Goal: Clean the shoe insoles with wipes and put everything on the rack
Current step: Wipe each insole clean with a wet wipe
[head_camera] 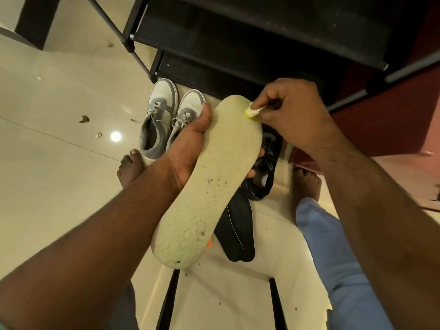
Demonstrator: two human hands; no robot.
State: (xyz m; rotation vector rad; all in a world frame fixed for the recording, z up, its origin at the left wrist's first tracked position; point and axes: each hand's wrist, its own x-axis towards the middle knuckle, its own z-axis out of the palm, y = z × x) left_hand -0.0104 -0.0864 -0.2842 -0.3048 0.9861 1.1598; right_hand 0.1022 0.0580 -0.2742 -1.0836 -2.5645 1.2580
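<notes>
My left hand (190, 144) grips a pale cream insole (209, 184) from beneath, thumb over its left edge, holding it slanted above the floor. Dark specks dot the heel half of the insole. My right hand (290, 113) pinches a small white and yellow wipe (252, 112) against the insole's toe end. Two black insoles (234, 232) lie on the floor under it. A pair of white and grey sneakers (164, 115) stands on the floor by the black shoe rack (250, 39). A black shoe (266, 163) lies partly hidden behind the insole.
My bare feet (129, 167) stand on the cream tiled floor (59, 163), with a blue trouser leg (333, 258) on the right. Dirt crumbs (84, 119) lie scattered on the tiles. A red-brown wall (404, 110) borders the right side.
</notes>
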